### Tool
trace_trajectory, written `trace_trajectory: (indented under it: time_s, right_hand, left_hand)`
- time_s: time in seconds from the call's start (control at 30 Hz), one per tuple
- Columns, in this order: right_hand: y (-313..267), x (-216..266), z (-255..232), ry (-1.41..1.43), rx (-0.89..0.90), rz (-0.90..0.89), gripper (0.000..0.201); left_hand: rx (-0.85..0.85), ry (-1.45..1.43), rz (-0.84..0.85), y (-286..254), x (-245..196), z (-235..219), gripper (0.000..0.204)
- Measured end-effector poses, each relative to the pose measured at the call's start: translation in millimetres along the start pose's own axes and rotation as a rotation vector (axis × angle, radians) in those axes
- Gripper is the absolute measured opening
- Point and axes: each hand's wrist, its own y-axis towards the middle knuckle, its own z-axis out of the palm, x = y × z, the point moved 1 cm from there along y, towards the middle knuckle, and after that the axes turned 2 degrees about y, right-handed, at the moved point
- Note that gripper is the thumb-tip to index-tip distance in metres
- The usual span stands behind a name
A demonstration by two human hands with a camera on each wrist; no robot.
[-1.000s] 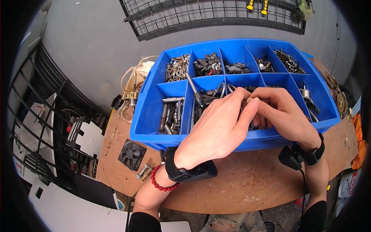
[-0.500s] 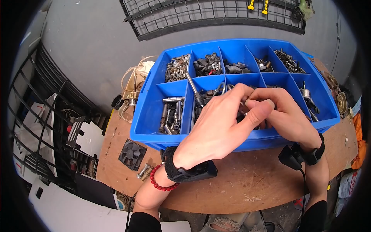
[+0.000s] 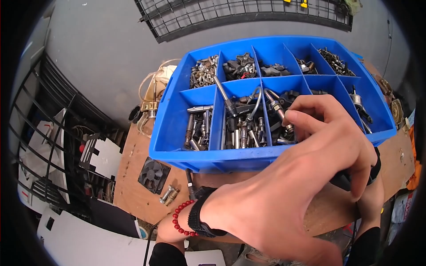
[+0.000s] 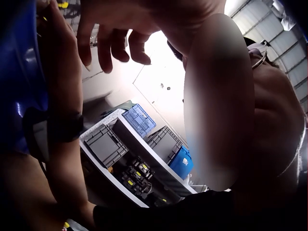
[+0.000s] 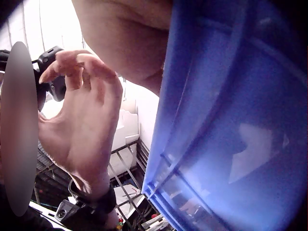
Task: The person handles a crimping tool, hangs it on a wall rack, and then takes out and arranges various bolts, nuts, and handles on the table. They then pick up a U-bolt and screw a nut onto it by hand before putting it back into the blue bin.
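My right hand [image 3: 326, 113] is over the front middle compartment of the blue divided bin [image 3: 213, 155]. Its curled finger and thumb pinch a slim, stepped metal fitting [image 3: 276, 106], which slants over dark parts in that compartment. Much of this hand lies hidden behind my left hand [image 3: 284, 195], lifted close to the head camera. In the right wrist view the left hand [image 5: 86, 110] shows its palm, fingers loosely bent and empty. The left wrist view has the same loose fingers [image 4: 118, 45] hanging at the top, apart from the right hand [image 4: 62, 62].
Bolts, knobs and metal pins fill the bin's other compartments; one long metal rod [image 3: 224, 95] sticks up. A black fan [image 3: 153, 175] and a few bolts [image 3: 169, 195] lie on the wooden table [image 3: 133, 168]. A black wire grid [image 3: 248, 20] is behind the bin.
My left hand has left the right hand's fingertips and come back and up toward the head camera. The fitting is now exposed. The right hand stays over the bin.
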Motion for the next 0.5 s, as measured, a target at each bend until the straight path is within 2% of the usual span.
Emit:
trace_trajectory:
  time_s: [0.37,0.43,0.47,0.5]
  right_hand:
    - [2,1,14,0.028,-0.271,0.118,0.028]
    - [3,-3,18,0.084,-0.354,0.228,0.028]
    - [1,-2,35,0.157,-0.578,0.255,0.028]
    - [10,16,20,0.075,-0.354,0.418,0.026]
  left_hand:
    - [-0.033,-0.13,0.032,-20,-7,17,0.058]
    - [-0.04,-0.145,0.041,-25,-8,19,0.057]
    - [-0.044,-0.142,0.04,-25,-8,19,0.056]
    - [-0.051,-0.138,0.042,-25,-9,17,0.056]
